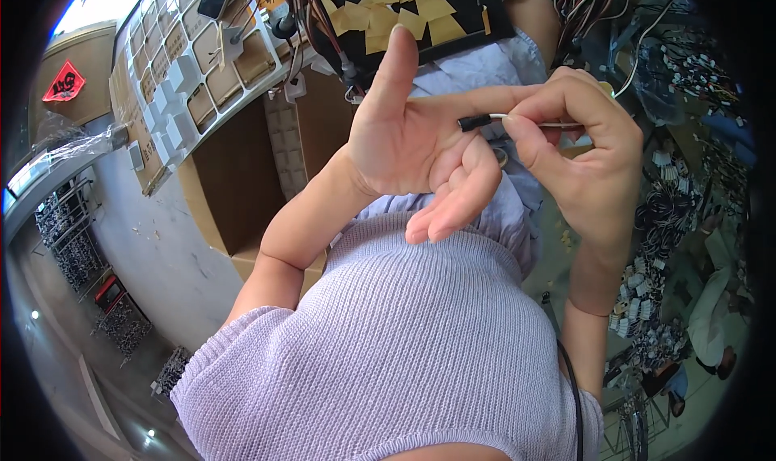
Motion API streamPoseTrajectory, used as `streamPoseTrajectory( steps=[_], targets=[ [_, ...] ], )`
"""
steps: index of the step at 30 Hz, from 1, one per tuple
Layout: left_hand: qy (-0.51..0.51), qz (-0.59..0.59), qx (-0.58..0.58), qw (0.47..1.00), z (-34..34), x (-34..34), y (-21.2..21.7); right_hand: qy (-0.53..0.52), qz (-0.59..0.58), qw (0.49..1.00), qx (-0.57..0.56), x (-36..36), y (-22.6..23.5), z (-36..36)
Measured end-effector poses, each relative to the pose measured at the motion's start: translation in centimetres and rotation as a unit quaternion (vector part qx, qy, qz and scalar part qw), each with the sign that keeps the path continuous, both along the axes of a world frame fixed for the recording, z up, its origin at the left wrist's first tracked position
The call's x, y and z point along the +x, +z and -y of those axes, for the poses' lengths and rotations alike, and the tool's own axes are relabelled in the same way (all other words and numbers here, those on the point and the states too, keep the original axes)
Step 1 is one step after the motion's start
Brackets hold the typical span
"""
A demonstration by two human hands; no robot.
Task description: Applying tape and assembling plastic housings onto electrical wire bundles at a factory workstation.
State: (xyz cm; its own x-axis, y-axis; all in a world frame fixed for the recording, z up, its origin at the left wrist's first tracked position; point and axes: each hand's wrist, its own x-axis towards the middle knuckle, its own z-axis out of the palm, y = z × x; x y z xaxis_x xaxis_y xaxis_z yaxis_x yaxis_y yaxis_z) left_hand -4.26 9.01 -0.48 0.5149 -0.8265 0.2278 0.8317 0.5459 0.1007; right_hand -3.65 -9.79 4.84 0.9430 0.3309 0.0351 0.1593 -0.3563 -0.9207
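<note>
Two hands: both raised close together in front of the lilac knitted top (404,340), meeting at a thin wire
Left hand (408,141): palm open and turned up, fingers spread, index finger pointing up; the wire's black end lies against its fingers, not gripped by this hand
Right hand (578,150): fingers curled, thumb and forefinger pinched on the pale wire
Wire (517,120): thin, whitish, with a short black sleeve (475,122) at its left end; it runs sideways between the two hands, just above the knitted top
Black board (404,12): above the hands, dotted with yellow paper tags
Cardboard box (242,186): left of the left hand, open, with white gridded trays (174,65) over its rim
Wire bundles (671,202): heaped to the right of the right hand, near the wrist
</note>
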Motion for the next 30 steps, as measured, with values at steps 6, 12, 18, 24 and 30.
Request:
streamPoseTrajectory(
  steps=[6,12,18,24,30],
  targets=[
    [0.026,0.047,0.000,0.999,0.4,0.0,-0.5,-0.001,0.034,0.999,-0.001,0.1,0.3,-0.2],
    [0.025,0.017,0.176,0.984,-0.3,0.9,1.3,-0.012,-0.055,0.998,0.011,0.7,0.8,1.3],
    [0.015,-0.010,0.220,0.975,-0.1,1.6,2.7,-0.067,-0.074,0.995,0.016,0.3,1.2,4.2],
    [-0.031,0.143,0.147,0.978,-0.7,2.7,0.2,0.001,0.004,1.000,0.015,0.3,1.6,4.4],
    [0.127,0.541,0.455,0.696,-0.4,6.0,1.7,0.013,0.180,0.978,-0.102,1.1,-1.2,3.5]
  ],
)
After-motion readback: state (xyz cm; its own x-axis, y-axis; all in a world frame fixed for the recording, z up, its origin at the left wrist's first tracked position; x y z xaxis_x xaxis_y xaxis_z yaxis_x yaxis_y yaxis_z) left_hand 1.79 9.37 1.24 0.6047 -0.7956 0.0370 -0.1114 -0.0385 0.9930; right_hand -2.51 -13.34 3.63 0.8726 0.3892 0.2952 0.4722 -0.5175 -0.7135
